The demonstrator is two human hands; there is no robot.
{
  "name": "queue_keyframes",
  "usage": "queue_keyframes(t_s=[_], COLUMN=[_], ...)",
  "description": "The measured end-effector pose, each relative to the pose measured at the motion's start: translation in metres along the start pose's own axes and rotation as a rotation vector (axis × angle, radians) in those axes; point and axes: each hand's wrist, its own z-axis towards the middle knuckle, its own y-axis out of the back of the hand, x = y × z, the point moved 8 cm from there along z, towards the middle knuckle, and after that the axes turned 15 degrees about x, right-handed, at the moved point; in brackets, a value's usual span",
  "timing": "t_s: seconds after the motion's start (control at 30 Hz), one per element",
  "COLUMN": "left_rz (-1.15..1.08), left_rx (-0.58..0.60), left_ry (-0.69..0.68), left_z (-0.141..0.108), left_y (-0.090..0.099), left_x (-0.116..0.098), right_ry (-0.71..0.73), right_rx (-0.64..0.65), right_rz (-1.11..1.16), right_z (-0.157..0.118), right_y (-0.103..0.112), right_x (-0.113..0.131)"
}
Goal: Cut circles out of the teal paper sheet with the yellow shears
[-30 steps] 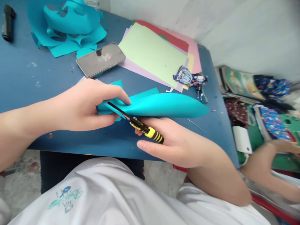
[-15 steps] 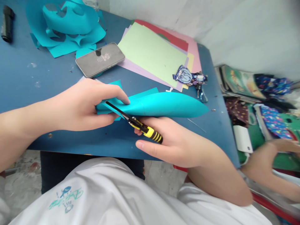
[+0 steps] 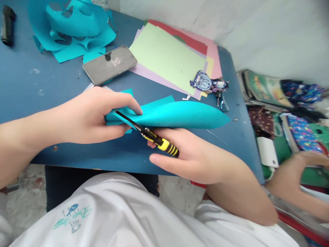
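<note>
A sheet of turquoise paper (image 3: 190, 115), curved into a long pointed shape, lies across the front of the blue table. My left hand (image 3: 95, 115) pinches its left part between thumb and fingers, with the index fingertip pressing on top. My right hand (image 3: 187, 156) grips scissors (image 3: 156, 139) with yellow and black handles. Their dark blades point up and left, at the paper's lower edge close to my left thumb. Part of the handles is hidden in my right palm. More turquoise paper shows behind the curved piece.
Cut turquoise scraps (image 3: 77, 31) pile at the back left beside a phone (image 3: 110, 65). Coloured sheets (image 3: 167, 55) are stacked near the wall, a keychain (image 3: 205, 82) on their corner. A black object (image 3: 8, 25) lies far left. Another person's arm (image 3: 295, 178) is at right.
Almost nothing differs. Both hands, the scissors and the paper hold nearly the same position, while the camera view shifts very slightly.
</note>
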Motion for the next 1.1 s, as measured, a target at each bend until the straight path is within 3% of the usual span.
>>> queue_keyframes(t_s=[1.1], left_rz=[-0.023], left_rx=[0.041], left_ry=[0.036], left_z=[0.0022], left_y=[-0.0008], left_x=[0.0008], right_ry=[0.030], right_rx=[0.004], right_rz=[-0.042], right_z=[-0.0005], right_y=[-0.0028], right_x=[0.0043])
